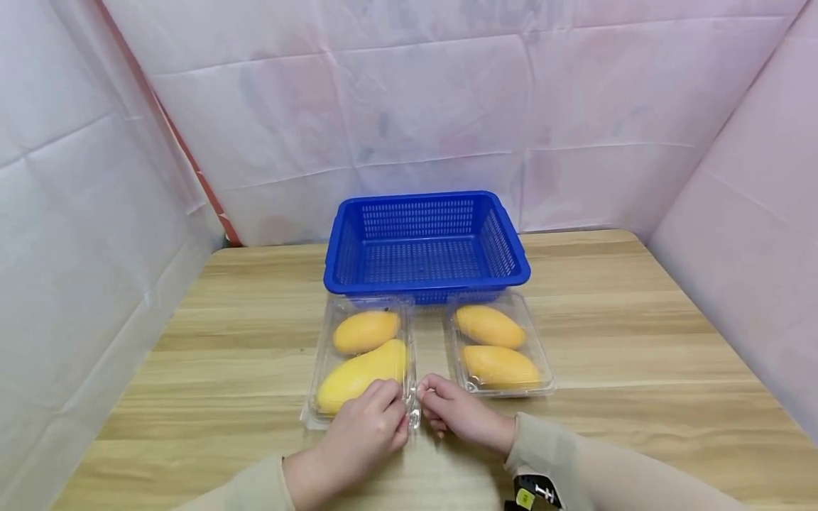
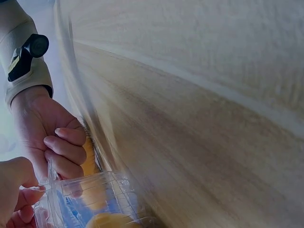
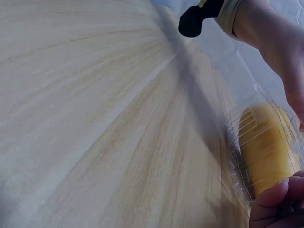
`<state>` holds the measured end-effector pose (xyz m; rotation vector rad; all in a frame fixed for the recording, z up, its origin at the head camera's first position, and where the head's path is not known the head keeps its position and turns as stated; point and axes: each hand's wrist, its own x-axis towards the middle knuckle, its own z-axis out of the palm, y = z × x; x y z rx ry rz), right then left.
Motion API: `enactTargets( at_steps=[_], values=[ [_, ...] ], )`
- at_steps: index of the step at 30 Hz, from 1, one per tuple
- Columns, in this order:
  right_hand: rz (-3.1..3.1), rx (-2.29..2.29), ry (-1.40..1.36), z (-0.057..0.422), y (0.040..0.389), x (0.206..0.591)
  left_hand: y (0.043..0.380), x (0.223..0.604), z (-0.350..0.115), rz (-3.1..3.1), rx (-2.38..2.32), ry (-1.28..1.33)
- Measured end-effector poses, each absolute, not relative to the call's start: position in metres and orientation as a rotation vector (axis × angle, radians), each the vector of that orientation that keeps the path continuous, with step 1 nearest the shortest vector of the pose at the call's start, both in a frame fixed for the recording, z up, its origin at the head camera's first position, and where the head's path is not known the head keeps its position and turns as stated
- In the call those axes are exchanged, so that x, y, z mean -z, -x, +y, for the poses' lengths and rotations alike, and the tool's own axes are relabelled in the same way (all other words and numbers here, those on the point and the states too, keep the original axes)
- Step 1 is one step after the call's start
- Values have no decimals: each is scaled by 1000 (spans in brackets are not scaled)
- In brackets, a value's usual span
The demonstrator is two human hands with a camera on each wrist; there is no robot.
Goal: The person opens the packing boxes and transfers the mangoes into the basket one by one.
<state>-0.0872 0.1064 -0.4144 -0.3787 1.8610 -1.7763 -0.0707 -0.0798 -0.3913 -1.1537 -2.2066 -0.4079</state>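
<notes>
Two mangoes (image 1: 363, 376) lie in the left clear plastic clamshell box (image 1: 324, 355), whose lid is down. My left hand (image 1: 366, 429) is over its near right corner, fingers bent, gripping the edge. From the other side, my right hand (image 1: 461, 411) pinches the same right edge with thumb and forefinger, its other fingers curled in. The left wrist view shows the fingertips of both hands at the box's plastic rim (image 2: 53, 190). A second clear clamshell box (image 1: 543, 369), also holding two mangoes (image 1: 500, 366), sits flat to the right of my right hand.
Behind both boxes stands a blue plastic basket (image 1: 422, 289) with slotted walls and nothing in it. Everything rests on a wood-grain table (image 1: 639, 341). Pale cloth sheets (image 1: 441, 106) hang around its back and sides.
</notes>
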Motion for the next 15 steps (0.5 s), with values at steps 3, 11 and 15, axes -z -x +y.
enactTargets(
  at_steps=[3, 11, 15],
  values=[
    [1869, 1767, 380, 108, 88, 414, 72, 391, -79, -2213, 428, 1167],
    [1837, 1772, 353, 107, 88, 415, 73, 392, -80, -2223, 385, 1188],
    [1835, 1762, 357, 106, 88, 415, 72, 391, -80, -2205, 380, 1193]
  ],
)
